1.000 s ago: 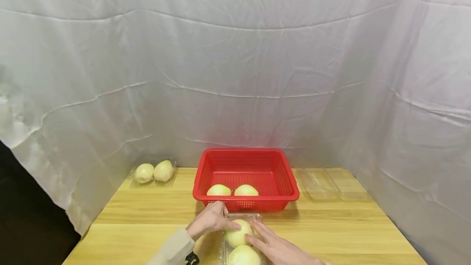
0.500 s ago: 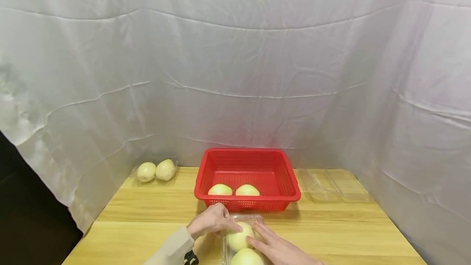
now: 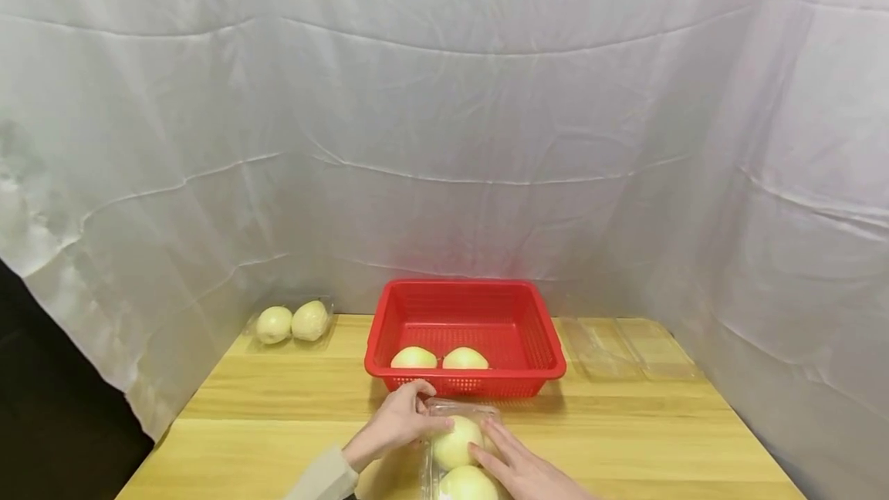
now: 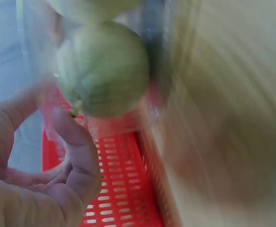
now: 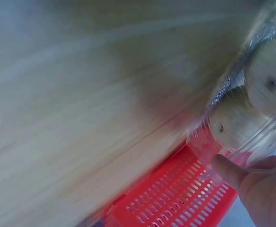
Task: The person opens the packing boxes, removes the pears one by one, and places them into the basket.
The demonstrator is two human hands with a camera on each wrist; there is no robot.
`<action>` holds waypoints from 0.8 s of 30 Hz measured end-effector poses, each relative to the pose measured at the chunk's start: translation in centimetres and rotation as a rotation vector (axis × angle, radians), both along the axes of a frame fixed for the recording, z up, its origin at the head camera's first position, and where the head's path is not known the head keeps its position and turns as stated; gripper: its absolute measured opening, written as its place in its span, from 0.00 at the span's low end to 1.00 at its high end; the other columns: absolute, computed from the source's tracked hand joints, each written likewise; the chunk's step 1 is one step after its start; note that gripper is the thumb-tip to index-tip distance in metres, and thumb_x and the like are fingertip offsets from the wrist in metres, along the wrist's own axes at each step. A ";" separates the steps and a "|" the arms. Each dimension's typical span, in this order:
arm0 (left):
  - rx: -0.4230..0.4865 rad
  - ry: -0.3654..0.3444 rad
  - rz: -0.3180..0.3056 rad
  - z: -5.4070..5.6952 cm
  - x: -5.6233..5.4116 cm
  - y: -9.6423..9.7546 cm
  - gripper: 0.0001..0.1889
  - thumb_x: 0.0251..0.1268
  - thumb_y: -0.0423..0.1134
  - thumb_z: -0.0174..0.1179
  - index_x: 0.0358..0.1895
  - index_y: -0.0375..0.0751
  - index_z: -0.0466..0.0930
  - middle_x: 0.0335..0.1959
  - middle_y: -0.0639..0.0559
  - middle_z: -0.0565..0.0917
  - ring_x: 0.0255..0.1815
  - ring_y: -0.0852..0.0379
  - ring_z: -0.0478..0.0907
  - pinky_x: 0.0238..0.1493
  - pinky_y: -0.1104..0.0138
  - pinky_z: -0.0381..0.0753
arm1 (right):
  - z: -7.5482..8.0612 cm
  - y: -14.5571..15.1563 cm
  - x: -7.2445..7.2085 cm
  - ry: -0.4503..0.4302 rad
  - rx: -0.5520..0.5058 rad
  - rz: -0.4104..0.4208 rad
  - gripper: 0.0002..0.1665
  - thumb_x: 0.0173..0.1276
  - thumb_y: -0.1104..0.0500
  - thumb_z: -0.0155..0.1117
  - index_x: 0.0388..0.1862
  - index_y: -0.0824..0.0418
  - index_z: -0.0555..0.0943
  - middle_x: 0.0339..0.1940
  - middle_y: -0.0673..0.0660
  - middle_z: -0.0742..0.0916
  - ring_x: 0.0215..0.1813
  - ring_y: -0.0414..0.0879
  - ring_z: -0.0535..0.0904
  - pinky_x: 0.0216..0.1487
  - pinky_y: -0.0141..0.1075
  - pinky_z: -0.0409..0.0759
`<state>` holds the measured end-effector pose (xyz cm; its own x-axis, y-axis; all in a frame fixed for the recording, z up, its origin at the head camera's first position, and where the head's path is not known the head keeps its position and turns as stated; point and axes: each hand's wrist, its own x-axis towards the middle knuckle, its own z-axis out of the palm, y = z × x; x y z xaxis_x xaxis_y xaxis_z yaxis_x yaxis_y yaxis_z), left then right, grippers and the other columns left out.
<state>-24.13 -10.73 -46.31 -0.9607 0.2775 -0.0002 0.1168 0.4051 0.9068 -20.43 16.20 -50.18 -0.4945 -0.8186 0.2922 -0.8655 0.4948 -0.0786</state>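
Note:
A clear plastic container (image 3: 464, 408) with two pale yellow pears (image 3: 456, 444) in it lies at the front of the table in the head view. My left hand (image 3: 397, 421) grips its far left corner, fingers curled and thumb reaching over the nearer-to-basket pear. From the right, my right hand (image 3: 528, 471) rests its outstretched fingers on the container's top and side. In the left wrist view, a pear (image 4: 104, 71) with its stem shows beside the curled fingers (image 4: 78, 142). Shiny plastic (image 5: 218, 94) runs along the container's edge in the right wrist view.
A red perforated basket (image 3: 465, 386) holding two pears (image 3: 414, 358) stands just beyond the container. At the back left sits another clear pack (image 3: 326, 336) with two pears. An open clear container (image 3: 642, 349) lies at the back right, before a pale curtain (image 3: 486, 137).
My left hand has shifted slightly on the container's far left corner, and the container's far edge has lifted a little. My right hand stays on the right side.

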 end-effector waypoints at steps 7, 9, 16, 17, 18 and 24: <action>0.182 -0.088 -0.103 -0.2 1.4 -1.1 0.40 0.53 0.37 0.73 0.66 0.25 0.62 0.23 0.53 0.81 0.19 0.62 0.74 0.23 0.70 0.74 | 0.2 -0.1 0.2 -0.071 0.017 -0.053 0.47 0.68 0.29 0.52 0.78 0.52 0.58 0.76 0.70 0.63 0.73 0.63 0.64 0.44 0.43 0.85; 0.196 -0.068 -0.142 -0.6 1.9 -1.3 0.45 0.52 0.36 0.73 0.70 0.26 0.57 0.25 0.53 0.82 0.23 0.63 0.75 0.26 0.71 0.75 | 0.2 -0.1 0.2 -0.087 0.013 -0.053 0.47 0.68 0.30 0.52 0.78 0.51 0.58 0.75 0.70 0.63 0.72 0.64 0.65 0.42 0.42 0.85; 0.152 0.069 -0.333 -1.8 3.5 -2.9 0.48 0.52 0.40 0.75 0.74 0.42 0.54 0.41 0.47 0.81 0.35 0.64 0.76 0.34 0.73 0.77 | 0.3 -0.2 0.2 -0.092 0.007 -0.053 0.48 0.66 0.28 0.53 0.77 0.53 0.60 0.74 0.72 0.65 0.70 0.68 0.66 0.42 0.44 0.85; 0.141 0.067 -0.367 -1.8 3.6 -3.2 0.47 0.53 0.40 0.74 0.74 0.44 0.55 0.46 0.46 0.80 0.36 0.64 0.76 0.34 0.72 0.78 | 0.4 -0.2 0.2 -0.094 0.008 -0.057 0.48 0.66 0.28 0.53 0.77 0.52 0.61 0.74 0.72 0.65 0.69 0.68 0.67 0.42 0.45 0.85; 0.129 0.064 -0.398 -1.9 3.8 -3.4 0.47 0.53 0.41 0.74 0.74 0.46 0.55 0.50 0.45 0.78 0.38 0.64 0.76 0.35 0.72 0.78 | 0.4 -0.2 0.2 -0.096 0.008 -0.060 0.49 0.66 0.28 0.53 0.77 0.52 0.61 0.74 0.72 0.65 0.69 0.68 0.67 0.41 0.45 0.85; 0.110 0.092 -0.500 -2.3 4.2 -3.8 0.44 0.55 0.37 0.72 0.73 0.43 0.57 0.60 0.36 0.69 0.40 0.67 0.76 0.34 0.70 0.81 | 0.4 -0.2 0.1 -0.043 0.002 -0.054 0.50 0.64 0.27 0.54 0.76 0.55 0.62 0.74 0.71 0.65 0.69 0.69 0.68 0.40 0.45 0.85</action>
